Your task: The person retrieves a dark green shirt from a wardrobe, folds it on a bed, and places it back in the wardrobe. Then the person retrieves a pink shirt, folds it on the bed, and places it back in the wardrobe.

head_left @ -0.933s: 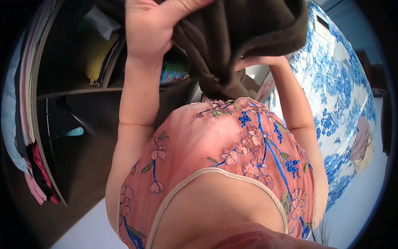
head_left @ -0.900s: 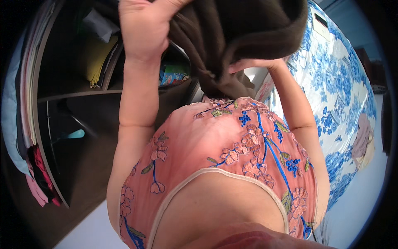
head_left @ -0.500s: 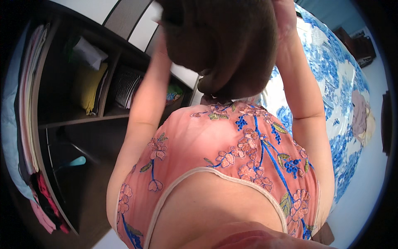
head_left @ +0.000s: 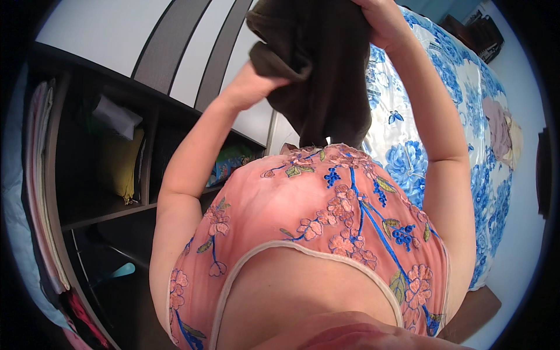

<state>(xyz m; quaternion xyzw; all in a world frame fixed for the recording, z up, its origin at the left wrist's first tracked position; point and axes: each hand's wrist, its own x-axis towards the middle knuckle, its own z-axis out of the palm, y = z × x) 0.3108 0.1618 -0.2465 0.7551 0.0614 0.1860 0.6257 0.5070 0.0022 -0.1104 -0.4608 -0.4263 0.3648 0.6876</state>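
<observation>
A dark brown piece of clothing (head_left: 329,76) hangs in loose folds at the top middle, raised in front of my chest. Its exact kind does not show. My right hand (head_left: 385,22) is closed on its upper right edge. At the left side, my left hand (head_left: 255,86) grips a turned-back fold, with the fingertips hidden in the cloth. The garment's upper end runs out of the picture.
To the left stands a dark open shelf unit (head_left: 105,219) with folded clothes, including a yellow cloth (head_left: 119,166). A bed with a blue-and-white flowered cover (head_left: 405,163) lies on the right, crumpled clothes (head_left: 500,133) on it. Striped grey-and-white panels (head_left: 189,49) stand behind.
The garment has swung and now hangs longer and narrower. My left hand has come lower and into clear sight on its left fold. My right hand has shifted slightly left and up.
</observation>
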